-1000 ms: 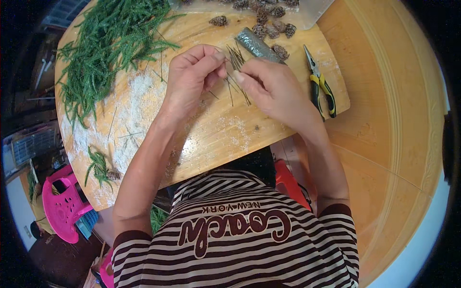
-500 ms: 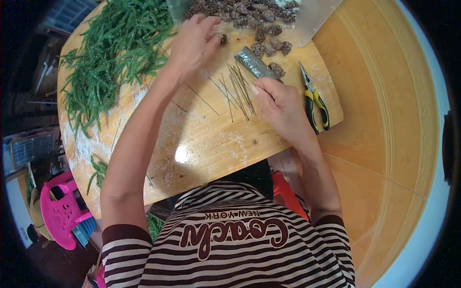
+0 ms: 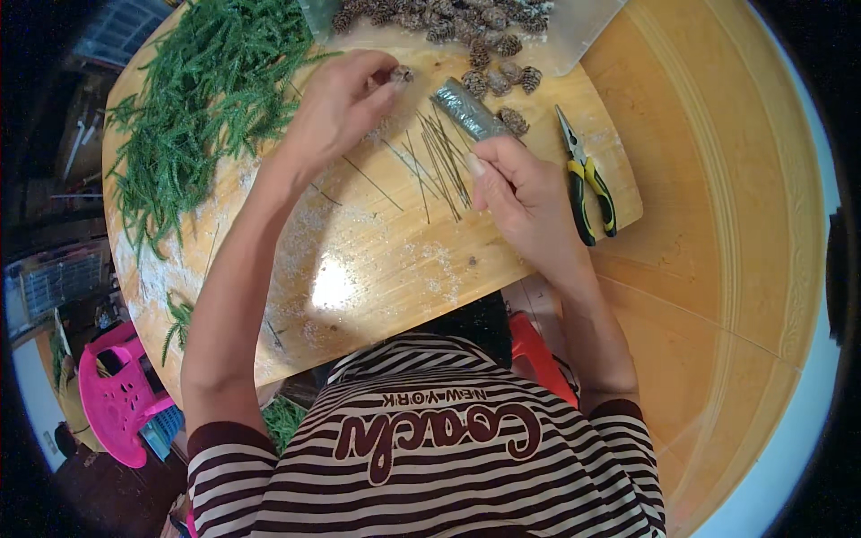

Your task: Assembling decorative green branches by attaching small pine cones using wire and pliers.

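Observation:
Near the plastic container, my left hand (image 3: 345,99) is closed, pinching a small brown pine cone (image 3: 402,74) between thumb and fingers. My right hand (image 3: 525,188) is closed at the middle right of the table, its thumb pressed to the curled fingers. A thin wire (image 3: 451,125) runs to that thumb tip and appears held there. Just beyond the right hand lies a grey-green roll in shiny wrap (image 3: 468,109), its near end partly hidden by the hand. Several dark thin wires (image 3: 441,161) lie loosely bundled beside the right hand.
Green artificial pine sprigs (image 3: 206,108) cover the table's far left. A clear plastic container (image 3: 583,40) with pine cones stands at the back; several cones (image 3: 511,121) lie before it. Yellow-black needle-nose pliers (image 3: 587,179) lie at right. White flakes dust the wooden table (image 3: 404,296). A pink chair (image 3: 112,394) stands at left.
My left hand has drawn slightly back toward me from the container's edge, and a pine cone now shows in its fingers. My right hand stays almost in place.

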Demonstrator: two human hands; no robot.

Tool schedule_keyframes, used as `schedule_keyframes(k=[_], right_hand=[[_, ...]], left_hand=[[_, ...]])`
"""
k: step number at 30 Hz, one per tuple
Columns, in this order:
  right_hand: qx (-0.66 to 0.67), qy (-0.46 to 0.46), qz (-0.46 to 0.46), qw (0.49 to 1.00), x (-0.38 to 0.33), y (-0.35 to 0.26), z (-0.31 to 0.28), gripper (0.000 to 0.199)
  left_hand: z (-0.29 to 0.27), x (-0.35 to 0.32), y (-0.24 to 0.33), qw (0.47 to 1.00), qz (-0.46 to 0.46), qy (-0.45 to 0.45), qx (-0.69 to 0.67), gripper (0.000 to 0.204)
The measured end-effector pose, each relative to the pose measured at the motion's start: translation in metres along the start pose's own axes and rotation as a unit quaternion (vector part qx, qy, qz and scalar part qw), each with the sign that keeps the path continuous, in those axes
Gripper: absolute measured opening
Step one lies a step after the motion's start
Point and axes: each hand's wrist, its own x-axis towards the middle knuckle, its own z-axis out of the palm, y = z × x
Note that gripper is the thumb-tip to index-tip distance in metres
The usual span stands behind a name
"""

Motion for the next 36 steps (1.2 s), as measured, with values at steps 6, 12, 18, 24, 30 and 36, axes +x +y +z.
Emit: schedule_keyframes(k=[6, 12, 18, 24, 30, 36], right_hand=[[-0.01, 0.002, -0.11, 0.994, -0.022, -0.032, 0.027, 0.007], [-0.052, -0.018, -0.229, 0.972, -0.037, -0.053, 0.051, 0.012], [-0.072, -0.055, -0.22, 0.971, -0.042, -0.052, 0.064, 0.015], [-0.075, -0.06, -0.207, 0.974, -0.044, -0.051, 0.074, 0.016], [-0.062, -0.066, -0.203, 0.975, -0.042, -0.041, 0.075, 0.016], [-0.056, -0.06, -0.198, 0.977, -0.043, -0.033, 0.075, 0.017]], left_hand=[[-0.034, -0.088, 0.056, 0.911, -0.201, 0.03, -0.359, 0.024], [-0.031, -0.137, 0.076, 0.918, -0.172, 0.123, -0.335, 0.028], [-0.029, -0.153, 0.076, 0.937, -0.123, 0.166, -0.282, 0.023], [-0.031, -0.167, 0.069, 0.948, -0.115, 0.151, -0.255, 0.023], [-0.019, -0.166, 0.068, 0.935, -0.129, 0.177, -0.277, 0.021], [-0.008, -0.167, 0.068, 0.933, -0.138, 0.174, -0.284, 0.022]])
